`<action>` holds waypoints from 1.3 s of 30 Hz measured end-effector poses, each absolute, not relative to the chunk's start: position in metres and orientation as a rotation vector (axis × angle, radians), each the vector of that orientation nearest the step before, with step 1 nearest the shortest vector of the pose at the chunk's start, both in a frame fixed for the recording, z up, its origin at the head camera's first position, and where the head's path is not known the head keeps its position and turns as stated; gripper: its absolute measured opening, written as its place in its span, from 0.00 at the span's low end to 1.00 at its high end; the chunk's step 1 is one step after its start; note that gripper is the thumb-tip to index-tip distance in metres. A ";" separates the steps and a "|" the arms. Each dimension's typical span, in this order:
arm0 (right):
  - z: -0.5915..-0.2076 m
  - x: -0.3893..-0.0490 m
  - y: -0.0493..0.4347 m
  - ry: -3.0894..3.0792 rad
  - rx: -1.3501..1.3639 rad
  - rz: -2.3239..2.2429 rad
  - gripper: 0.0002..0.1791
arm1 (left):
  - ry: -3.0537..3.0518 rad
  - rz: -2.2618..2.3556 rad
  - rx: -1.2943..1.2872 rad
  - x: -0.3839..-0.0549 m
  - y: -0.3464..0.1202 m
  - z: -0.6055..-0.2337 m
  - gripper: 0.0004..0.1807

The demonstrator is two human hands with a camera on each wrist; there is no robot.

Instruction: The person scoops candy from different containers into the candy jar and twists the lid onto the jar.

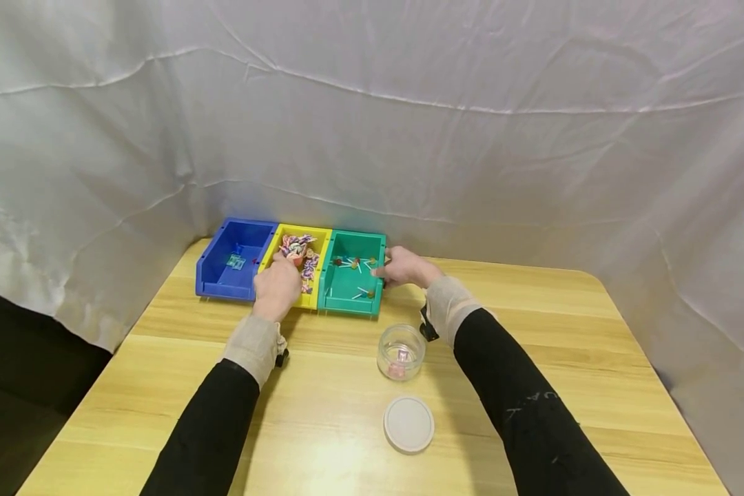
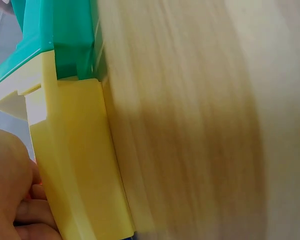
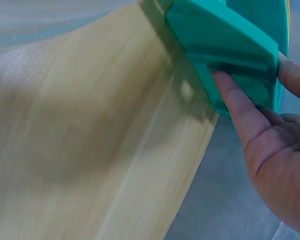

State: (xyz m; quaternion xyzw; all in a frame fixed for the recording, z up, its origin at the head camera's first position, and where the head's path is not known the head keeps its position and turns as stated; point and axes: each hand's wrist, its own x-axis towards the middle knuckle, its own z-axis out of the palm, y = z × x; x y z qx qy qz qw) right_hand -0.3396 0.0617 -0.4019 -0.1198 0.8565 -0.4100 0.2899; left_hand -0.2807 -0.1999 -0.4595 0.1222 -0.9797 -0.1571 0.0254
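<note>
My left hand point(image 1: 277, 286) reaches into the yellow bin point(image 1: 291, 231), its fingers among twist-wrapped candies point(image 1: 310, 265). Bent fingers point(image 2: 36, 212) show at the bin's wall in the left wrist view, with a bit of red behind them; I cannot tell whether they pinch a candy. With my right hand point(image 1: 403, 267) I grip the side wall of the green bin point(image 3: 225, 45), thumb at the rim and index finger against the outer face. Several small lollipops point(image 1: 355, 263) lie inside that bin.
A blue bin point(image 1: 226, 291) with a few clear blue pieces point(image 1: 235, 262) adjoins the yellow one on the left. Nearer me stand a clear jar point(image 1: 400, 351) holding pink wrapped pieces and a round white lid point(image 1: 409, 424). Grey curtain point(image 1: 446, 151) hangs behind the wooden table point(image 1: 533, 331).
</note>
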 end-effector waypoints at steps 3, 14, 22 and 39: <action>-0.404 -0.341 0.061 2.271 -0.310 -1.112 0.40 | -2.965 -0.524 0.388 -0.277 -0.200 -0.463 0.29; -0.401 -0.341 0.062 2.273 -0.306 -1.120 0.44 | -2.866 -0.606 0.377 -0.269 -0.199 -0.464 0.28; -0.403 -0.338 0.069 2.276 -0.267 -1.158 0.41 | -2.921 -0.709 0.351 -0.260 -0.195 -0.460 0.18; -0.391 -0.311 0.103 2.720 -0.541 -0.988 0.35 | -3.004 -0.763 0.350 -0.246 -0.195 -0.450 0.19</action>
